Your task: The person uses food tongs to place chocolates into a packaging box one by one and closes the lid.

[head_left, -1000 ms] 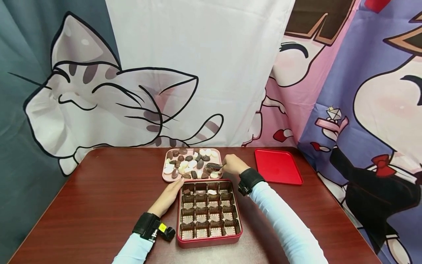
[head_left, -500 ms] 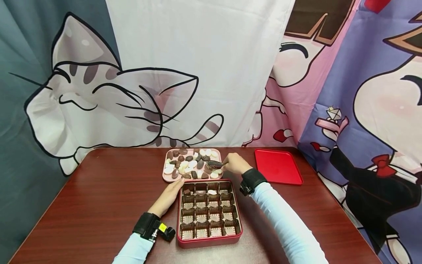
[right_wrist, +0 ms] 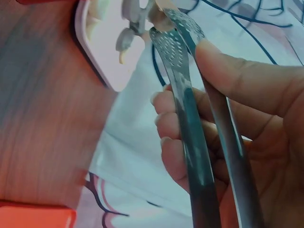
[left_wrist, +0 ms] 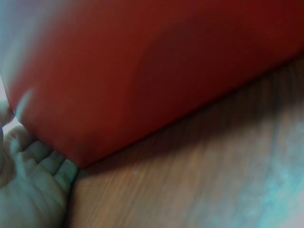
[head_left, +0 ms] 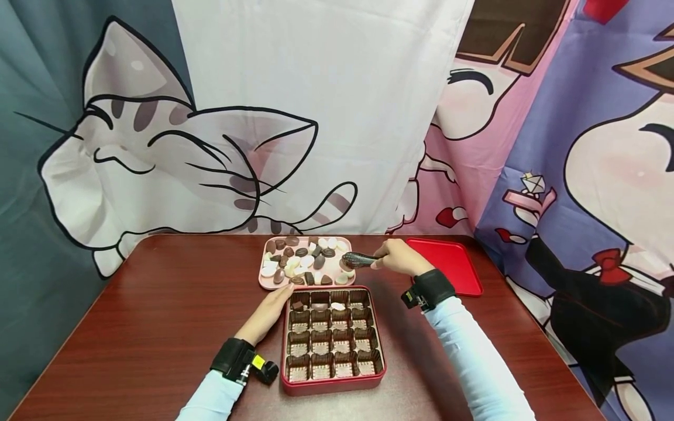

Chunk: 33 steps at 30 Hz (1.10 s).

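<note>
My right hand [head_left: 400, 257] grips metal tongs [head_left: 360, 260] with perforated tips, the tips over the right end of the pink tray [head_left: 261, 279] of chocolates. In the right wrist view, fingers and thumb wrap the two arms of the tongs [right_wrist: 192, 123], and a brownish chocolate [right_wrist: 161, 19] shows between the tips. A red box [head_left: 333, 383] with a brown compartment insert lies in front of the tray. Three compartments of its far row hold pieces, among them a white chocolate [head_left: 337, 306]. My left hand [head_left: 265, 316] touches the box's far left corner with fairly straight fingers [left_wrist: 40, 154].
Dark and white chocolates, such as a white one [head_left: 307, 262], cover much of the pink tray. A flat red tray [head_left: 466, 269] lies at the right, partly behind my right hand. Everything stands on a brown wooden table [head_left: 174, 304], with a printed curtain [head_left: 326, 117] behind it.
My right hand has moved to the right and slightly up, drawing the tongs from among the chocolates to the tray's right end. The left hand and the box have stayed in place.
</note>
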Tool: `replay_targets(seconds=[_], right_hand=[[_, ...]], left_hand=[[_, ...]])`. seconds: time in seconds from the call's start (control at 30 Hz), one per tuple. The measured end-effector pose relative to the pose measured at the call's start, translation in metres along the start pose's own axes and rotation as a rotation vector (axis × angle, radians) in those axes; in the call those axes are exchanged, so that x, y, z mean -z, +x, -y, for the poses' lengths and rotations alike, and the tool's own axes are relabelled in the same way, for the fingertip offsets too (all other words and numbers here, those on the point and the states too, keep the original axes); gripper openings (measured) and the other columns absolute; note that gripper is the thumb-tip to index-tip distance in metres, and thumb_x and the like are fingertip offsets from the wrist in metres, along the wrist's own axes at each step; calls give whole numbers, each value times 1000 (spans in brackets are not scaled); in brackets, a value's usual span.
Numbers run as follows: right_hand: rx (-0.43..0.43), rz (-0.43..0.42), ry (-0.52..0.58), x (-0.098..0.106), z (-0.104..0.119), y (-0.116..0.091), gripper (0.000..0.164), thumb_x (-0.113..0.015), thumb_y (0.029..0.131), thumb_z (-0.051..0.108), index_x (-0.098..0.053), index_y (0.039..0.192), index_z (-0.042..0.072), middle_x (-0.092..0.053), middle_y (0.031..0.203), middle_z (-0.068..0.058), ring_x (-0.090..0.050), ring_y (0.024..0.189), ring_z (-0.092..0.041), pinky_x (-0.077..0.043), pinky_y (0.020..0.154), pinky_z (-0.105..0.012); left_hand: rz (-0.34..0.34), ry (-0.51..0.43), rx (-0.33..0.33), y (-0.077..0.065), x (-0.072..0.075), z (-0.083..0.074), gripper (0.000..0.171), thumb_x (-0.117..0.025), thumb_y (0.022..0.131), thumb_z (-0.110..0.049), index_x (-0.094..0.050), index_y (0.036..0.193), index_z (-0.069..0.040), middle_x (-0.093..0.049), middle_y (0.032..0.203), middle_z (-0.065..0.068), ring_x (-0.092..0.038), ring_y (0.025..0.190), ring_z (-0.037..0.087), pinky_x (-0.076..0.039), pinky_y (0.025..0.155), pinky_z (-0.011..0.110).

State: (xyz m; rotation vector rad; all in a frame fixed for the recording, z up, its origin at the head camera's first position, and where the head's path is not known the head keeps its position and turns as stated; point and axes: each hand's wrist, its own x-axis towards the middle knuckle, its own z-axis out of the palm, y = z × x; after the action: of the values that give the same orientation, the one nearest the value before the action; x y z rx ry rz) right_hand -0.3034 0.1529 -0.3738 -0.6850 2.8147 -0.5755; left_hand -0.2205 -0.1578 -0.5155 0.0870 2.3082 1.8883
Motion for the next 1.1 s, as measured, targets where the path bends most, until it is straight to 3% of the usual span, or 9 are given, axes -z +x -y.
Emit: replay_targets(seconds=[0.27,0.4,0.67,0.9,1.1], right_hand=[[-8,16,-3,15,1,-30,27,-73,89,13,-77,111,-2,-73,107,-20,-67,91,-25,-57,78,-34],[15,24,-42,17,1,-40,25,-74,89,13,-79,108,-1,-74,102,-18,-67,86,-24,-58,76,-35],[102,61,-73,12,1,-54,7,-76,86,10,-82,88,6,-69,74,-3,-47,66,-11,-39,60,-22],[62,95,-34,5,0,-57,13,-76,87,9,-82,97,2,-73,85,-8,-56,72,-14,-48,64,-24],[20,107,-27,4,-1,-56,17,-77,87,12,-81,100,2,-72,90,-10,-56,74,-16,-46,65,-25]], left_hand=[[-6,22,-1,1,0,-1,63,-37,111,-36,-33,154,10,-29,163,30,-21,156,43,-18,131,57],[0,10,-8,1,0,-1,62,-37,111,-35,-34,153,10,-30,163,29,-22,156,42,-18,131,57],[-11,24,-26,1,1,1,60,-37,111,-34,-38,151,11,-35,160,30,-25,155,43,-20,130,58],[-17,1,-21,1,1,2,57,-39,110,-32,-43,149,9,-39,159,28,-28,154,41,-21,130,56],[-8,16,-38,0,1,2,59,-39,110,-33,-40,150,11,-37,159,29,-27,154,43,-21,130,57]])
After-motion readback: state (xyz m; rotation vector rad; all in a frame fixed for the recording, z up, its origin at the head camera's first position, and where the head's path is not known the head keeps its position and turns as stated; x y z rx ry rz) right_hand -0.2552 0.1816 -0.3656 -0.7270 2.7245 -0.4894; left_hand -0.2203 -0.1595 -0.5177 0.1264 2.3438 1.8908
